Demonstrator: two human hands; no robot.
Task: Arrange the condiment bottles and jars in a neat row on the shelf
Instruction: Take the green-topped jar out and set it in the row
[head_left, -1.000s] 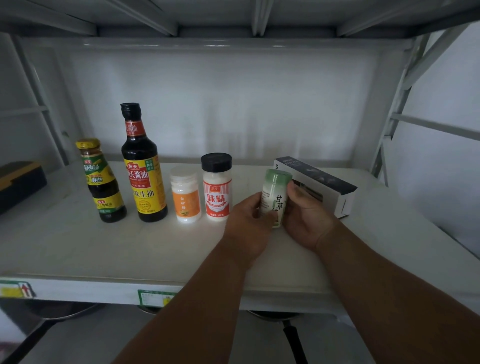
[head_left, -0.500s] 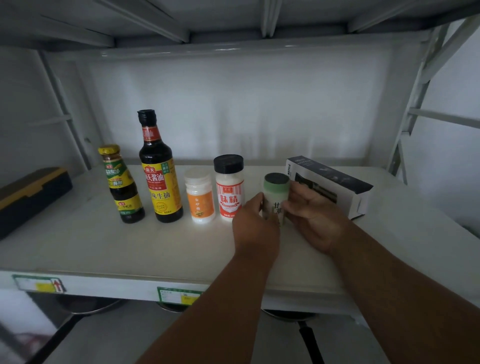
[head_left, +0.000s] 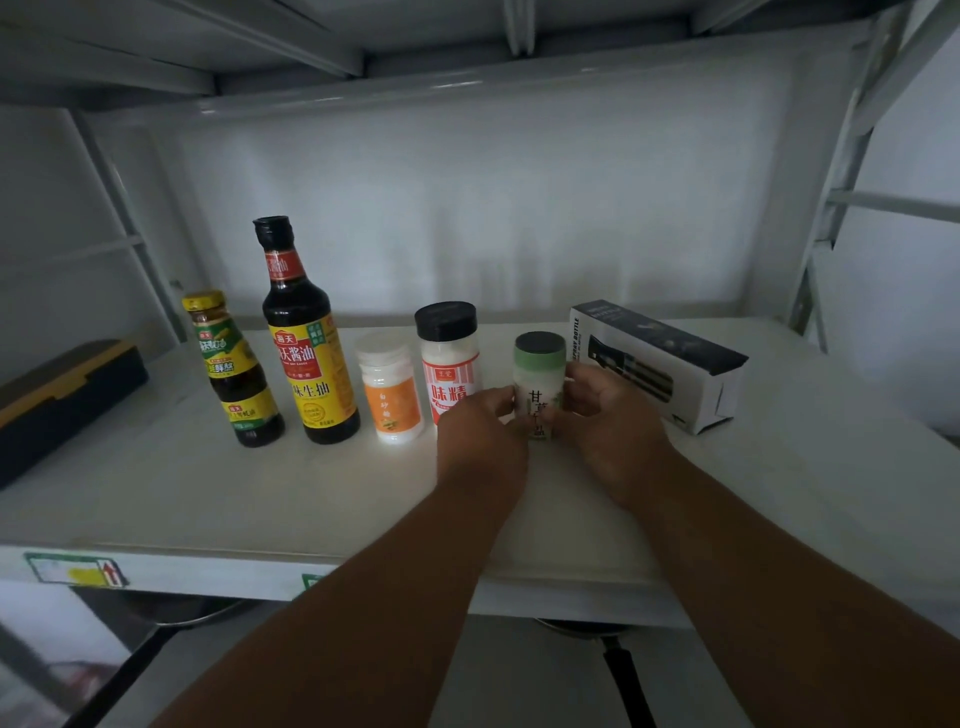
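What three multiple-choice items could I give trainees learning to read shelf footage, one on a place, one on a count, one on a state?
1. Where does the spray bottle box lie?
A. Right of the green-lidded jar
B. Between the two dark bottles
C. Left of the tall soy sauce bottle

2. How many bottles and jars stand on the shelf, the held one included?
A. Three
B. Five
C. Seven

3. What is the state of the green-lidded jar?
A. Lying on its side, untouched
B. Upright, held by both hands
C. Open, lid off

Key: 1 A, the box lies at the row's right end. 2 B, yellow-capped bottle, tall soy sauce bottle, orange-label jar, black-capped jar and the green-lidded jar. 3 B, left hand and right hand grip its sides, lid on.
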